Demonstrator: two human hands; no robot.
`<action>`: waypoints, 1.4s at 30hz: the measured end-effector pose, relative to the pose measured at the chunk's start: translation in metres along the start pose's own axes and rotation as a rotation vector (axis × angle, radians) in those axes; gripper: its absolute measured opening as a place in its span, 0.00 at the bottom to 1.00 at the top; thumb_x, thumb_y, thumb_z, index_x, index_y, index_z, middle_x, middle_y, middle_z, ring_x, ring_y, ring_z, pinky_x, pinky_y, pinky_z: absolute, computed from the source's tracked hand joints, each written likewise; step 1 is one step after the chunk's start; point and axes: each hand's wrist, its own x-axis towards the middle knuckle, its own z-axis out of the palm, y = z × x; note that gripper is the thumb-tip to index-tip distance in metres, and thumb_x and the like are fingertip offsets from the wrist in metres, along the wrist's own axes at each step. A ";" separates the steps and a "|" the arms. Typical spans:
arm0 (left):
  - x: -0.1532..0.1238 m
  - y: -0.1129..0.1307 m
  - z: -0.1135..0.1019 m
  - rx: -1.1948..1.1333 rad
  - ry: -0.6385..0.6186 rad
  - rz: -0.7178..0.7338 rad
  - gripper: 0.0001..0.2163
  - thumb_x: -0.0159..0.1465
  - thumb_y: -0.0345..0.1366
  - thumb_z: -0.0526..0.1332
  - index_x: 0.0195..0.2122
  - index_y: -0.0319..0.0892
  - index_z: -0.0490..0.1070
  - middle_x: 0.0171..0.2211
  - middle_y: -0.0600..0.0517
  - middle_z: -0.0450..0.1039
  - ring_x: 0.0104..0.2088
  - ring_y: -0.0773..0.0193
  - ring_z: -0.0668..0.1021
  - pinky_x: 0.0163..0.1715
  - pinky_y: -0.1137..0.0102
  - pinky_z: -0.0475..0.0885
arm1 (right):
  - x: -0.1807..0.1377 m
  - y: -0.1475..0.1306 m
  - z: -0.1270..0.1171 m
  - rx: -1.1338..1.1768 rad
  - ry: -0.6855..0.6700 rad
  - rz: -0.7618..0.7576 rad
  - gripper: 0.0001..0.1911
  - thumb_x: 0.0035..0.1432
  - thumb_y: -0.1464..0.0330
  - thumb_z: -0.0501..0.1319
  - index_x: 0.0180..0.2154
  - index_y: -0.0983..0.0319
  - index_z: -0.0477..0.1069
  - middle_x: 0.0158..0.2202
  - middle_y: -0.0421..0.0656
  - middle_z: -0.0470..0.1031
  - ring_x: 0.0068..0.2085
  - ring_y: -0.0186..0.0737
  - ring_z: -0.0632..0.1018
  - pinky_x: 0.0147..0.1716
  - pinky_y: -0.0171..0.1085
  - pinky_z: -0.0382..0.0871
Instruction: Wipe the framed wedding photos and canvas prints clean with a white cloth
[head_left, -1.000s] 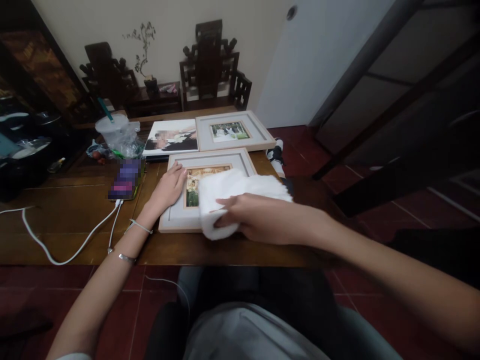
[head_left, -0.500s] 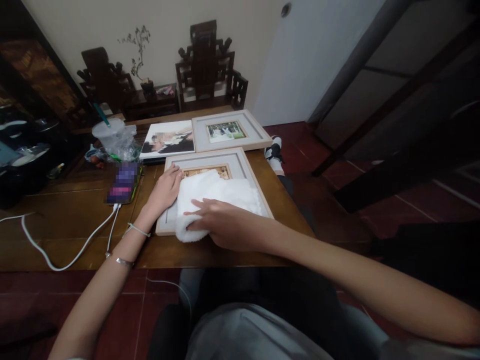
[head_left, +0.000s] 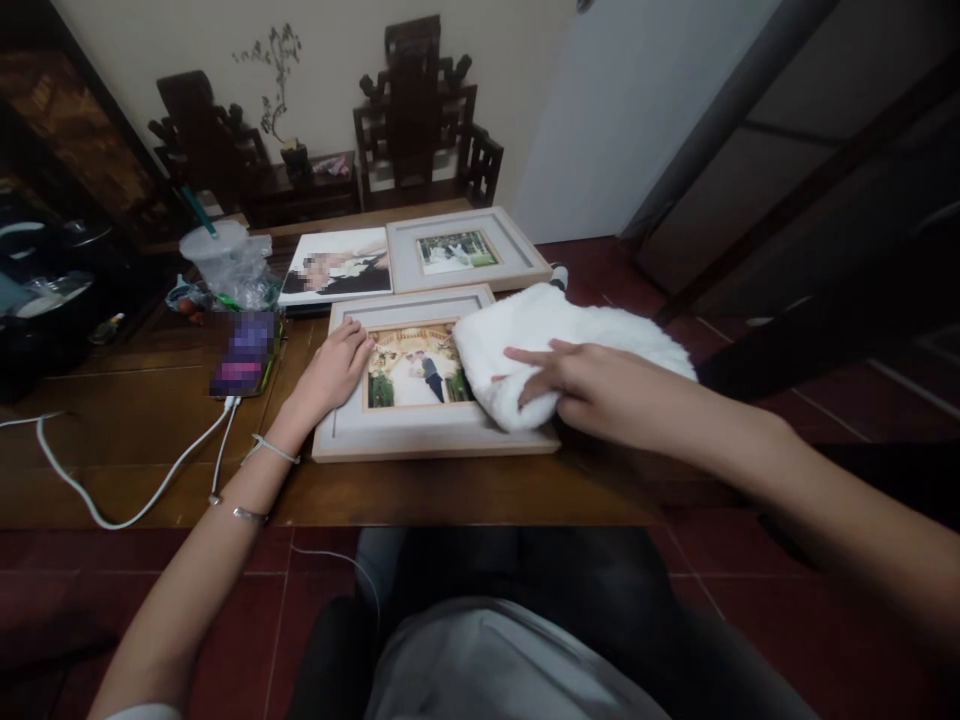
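A light wood picture frame (head_left: 435,448) with a wedding photo (head_left: 416,370) in it lies on the wooden table. My left hand (head_left: 337,365) rests over the frame's left edge, its fingers stretched out flat. At the frame's right side, my right hand (head_left: 600,385) is closed on a fluffy white cloth (head_left: 540,315). The cloth covers the right part of the frame and hangs out past its edge. Under the cloth, the frame's upper right side is hidden.
Behind lie a second framed photo (head_left: 517,245) and a photo panel (head_left: 337,285). To the left are a phone (head_left: 246,355) with a white cable (head_left: 180,475), a plastic cup (head_left: 217,250) and a dark pot (head_left: 52,305). The table's front edge (head_left: 450,522) is close to my lap.
My right hand has moved the white cloth to the right across the frame, uncovering the wedding photo. My left hand stays on the frame's left edge. The view has tilted slightly.
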 end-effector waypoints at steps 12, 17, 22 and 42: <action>-0.003 0.001 0.000 -0.114 0.142 -0.031 0.19 0.74 0.39 0.48 0.46 0.38 0.79 0.55 0.41 0.78 0.57 0.51 0.79 0.61 0.57 0.70 | 0.129 -0.026 0.002 -0.188 0.347 -0.268 0.31 0.57 0.84 0.51 0.59 0.67 0.73 0.69 0.56 0.62 0.70 0.61 0.59 0.64 0.61 0.56; -0.002 0.003 -0.004 -0.092 0.077 -0.033 0.18 0.73 0.38 0.51 0.39 0.39 0.80 0.45 0.43 0.82 0.46 0.51 0.82 0.53 0.59 0.75 | 0.166 -0.053 0.007 -0.232 0.188 -0.423 0.24 0.63 0.80 0.52 0.57 0.68 0.74 0.65 0.57 0.68 0.71 0.56 0.57 0.65 0.56 0.52; -0.002 0.000 0.000 -0.118 0.115 -0.009 0.15 0.72 0.37 0.53 0.47 0.39 0.79 0.54 0.43 0.80 0.58 0.50 0.78 0.61 0.56 0.70 | 0.152 -0.028 0.005 -0.222 0.160 -0.284 0.26 0.59 0.82 0.52 0.53 0.63 0.79 0.65 0.60 0.67 0.61 0.55 0.74 0.60 0.52 0.60; 0.000 -0.005 0.007 -0.105 0.147 -0.048 0.11 0.71 0.36 0.54 0.41 0.40 0.76 0.53 0.40 0.79 0.56 0.52 0.79 0.61 0.55 0.70 | -0.019 -0.019 -0.010 0.067 -0.134 -0.339 0.33 0.48 0.83 0.55 0.50 0.54 0.81 0.58 0.46 0.77 0.56 0.52 0.79 0.52 0.46 0.74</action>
